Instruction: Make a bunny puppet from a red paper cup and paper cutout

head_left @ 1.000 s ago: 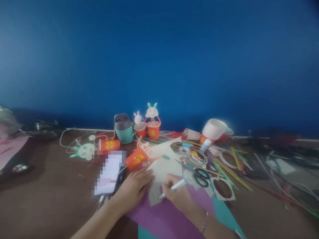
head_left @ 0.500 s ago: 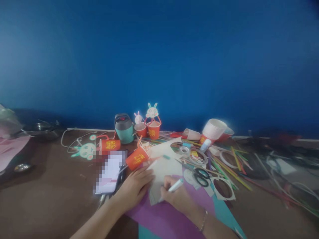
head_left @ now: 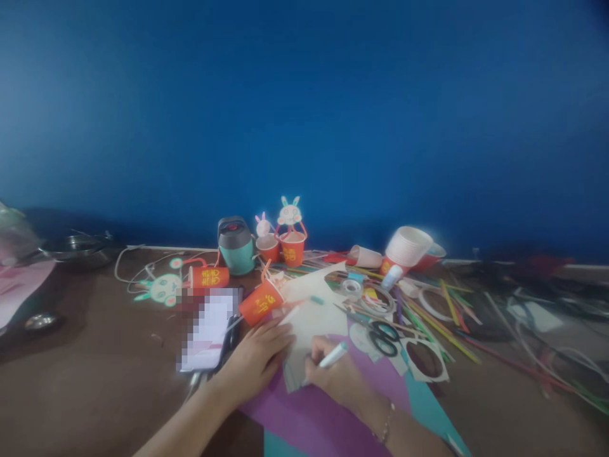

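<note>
My right hand [head_left: 335,374] is closed around a white marker [head_left: 333,355] with a teal end, its tip down at the lower part of a white paper sheet [head_left: 316,320]. Flat on the left edge of that sheet lies my left hand [head_left: 261,355], fingers stretched out and holding nothing. Under the paper are a purple sheet [head_left: 295,422] and a teal sheet [head_left: 431,406]. A small teal cap [head_left: 316,300] rests on the white paper. Just beyond my left hand, a red paper cup [head_left: 261,303] lies tipped over.
Left of my hands is a phone [head_left: 209,333]. Scissors [head_left: 384,337] and a paper with a round hole [head_left: 442,369] lie to the right, near colored sticks [head_left: 435,324]. Behind stand a teal flask [head_left: 236,251], a rabbit-topped cup [head_left: 292,249] and stacked cups [head_left: 409,246].
My right hand and the marker have shifted very slightly left on the paper. My left hand stays in place.
</note>
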{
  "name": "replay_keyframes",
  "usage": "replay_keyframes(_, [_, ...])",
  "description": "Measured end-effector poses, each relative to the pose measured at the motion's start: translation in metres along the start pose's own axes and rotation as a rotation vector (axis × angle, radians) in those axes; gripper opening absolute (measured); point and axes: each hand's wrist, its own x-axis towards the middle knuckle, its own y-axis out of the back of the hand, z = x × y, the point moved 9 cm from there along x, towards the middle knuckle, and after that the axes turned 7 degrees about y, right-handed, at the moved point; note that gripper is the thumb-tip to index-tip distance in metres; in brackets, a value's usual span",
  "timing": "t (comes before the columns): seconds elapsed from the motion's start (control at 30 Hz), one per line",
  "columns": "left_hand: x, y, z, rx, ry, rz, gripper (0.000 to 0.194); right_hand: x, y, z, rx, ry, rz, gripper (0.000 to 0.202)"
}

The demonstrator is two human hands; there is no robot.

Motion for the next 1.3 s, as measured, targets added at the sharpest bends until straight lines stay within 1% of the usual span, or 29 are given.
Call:
replay_keyframes(0.13, [-0.0009,-0.0009,0.0002,0.0,-0.003,-0.001,0.039,0.0003,0.0014,0.0019,0.022,0.001,0.031,0.019])
replay_keyframes(0.5, [-0.0001,-0.0008,0.0003,0.004,-0.009,0.01,0.036,-0.0003,0.0002,-0.0006,0.096,-0.022,0.016,0.02])
replay_keyframes(0.73, [-0.0012,-0.0037,-0.002,0.021,0.002,-0.007,0.038,0.0008,-0.0012,0.0046,0.119,-0.018,0.031,0.021])
replay_keyframes(1.13, [-0.0012,-0.0058,-0.0039,0.031,0.01,-0.015,0.041,0.001,0.0001,0.0018,0.11,-0.032,0.039,0.024])
replay_keyframes(1.3, [-0.0009,-0.0064,-0.0029,0.038,0.016,-0.036,0.043,0.0008,0.0,0.0027,0.133,-0.042,0.051,0.025])
